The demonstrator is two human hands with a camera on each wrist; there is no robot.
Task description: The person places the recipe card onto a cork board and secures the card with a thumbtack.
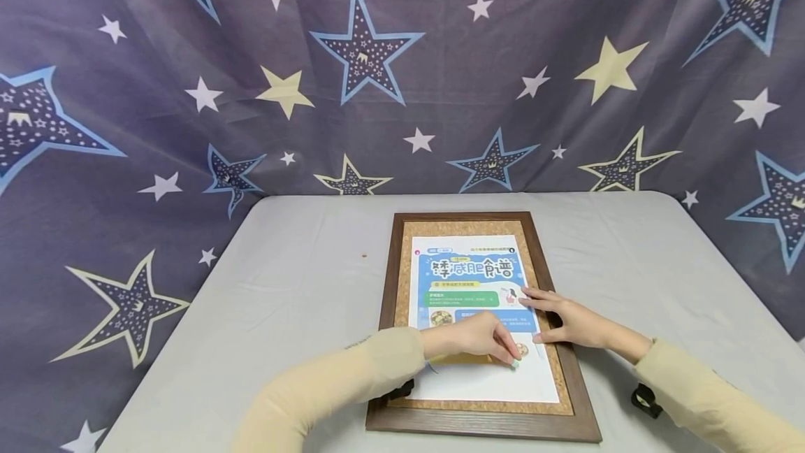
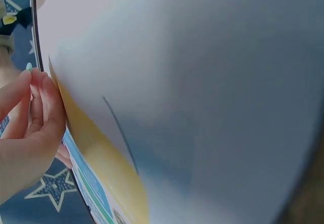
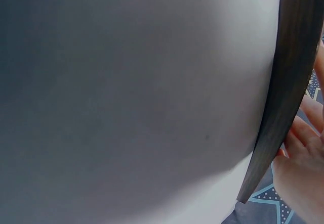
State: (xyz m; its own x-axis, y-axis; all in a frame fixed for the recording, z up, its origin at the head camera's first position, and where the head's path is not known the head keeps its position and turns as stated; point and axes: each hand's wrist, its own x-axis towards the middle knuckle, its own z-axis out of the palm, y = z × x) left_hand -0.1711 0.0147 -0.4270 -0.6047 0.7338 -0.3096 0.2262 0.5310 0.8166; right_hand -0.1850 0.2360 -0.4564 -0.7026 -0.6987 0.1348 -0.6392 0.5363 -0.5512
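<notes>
A printed poster [image 1: 484,386] with Chinese lettering lies on a cork board [image 1: 462,228] in a dark wooden frame [image 1: 484,422]. Over the poster's lower half, my left hand [image 1: 472,336] pinches a small mint-green push pin [image 2: 29,66] between thumb and fingertips. The pin's tip cannot be made out. Fingers spread, my right hand [image 1: 575,322] rests on the poster's right edge and reaches across the frame's side. A pink pin [image 1: 417,252] sits at the poster's upper left corner, and a black pin [image 1: 511,250] at its upper right.
The board lies on a table with a pale grey cover [image 1: 302,299]. A star-patterned curtain [image 1: 377,124] hangs behind and along both sides. Dark straps, one being the right wrist's strap [image 1: 646,400], show under the sleeves.
</notes>
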